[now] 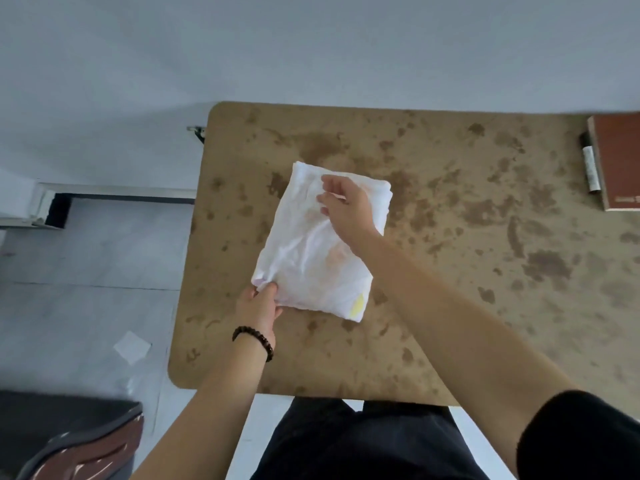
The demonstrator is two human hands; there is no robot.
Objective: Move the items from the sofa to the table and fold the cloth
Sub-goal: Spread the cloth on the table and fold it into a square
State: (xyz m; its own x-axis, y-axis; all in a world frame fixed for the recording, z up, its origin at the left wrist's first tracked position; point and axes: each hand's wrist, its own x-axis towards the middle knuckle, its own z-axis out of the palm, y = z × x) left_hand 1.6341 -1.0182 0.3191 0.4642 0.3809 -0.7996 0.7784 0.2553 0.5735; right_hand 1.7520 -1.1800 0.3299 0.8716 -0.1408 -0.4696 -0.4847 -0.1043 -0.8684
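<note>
Fingers of the left hand pinch the near-left corner of a folded white rectangular cloth. Those of the right hand spread loosely over its far end, gripping nothing. The cloth lies on a stained brown table. Folding seems nearly done; next, likely a final smoothing press.

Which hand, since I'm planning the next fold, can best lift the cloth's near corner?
Left: the left hand pinches that corner of the cloth; the right hand is over its far end.

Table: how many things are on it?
3: white cloth in the middle, brown book at the right edge, marker beside the book's left side. More may lie off-frame.
</note>
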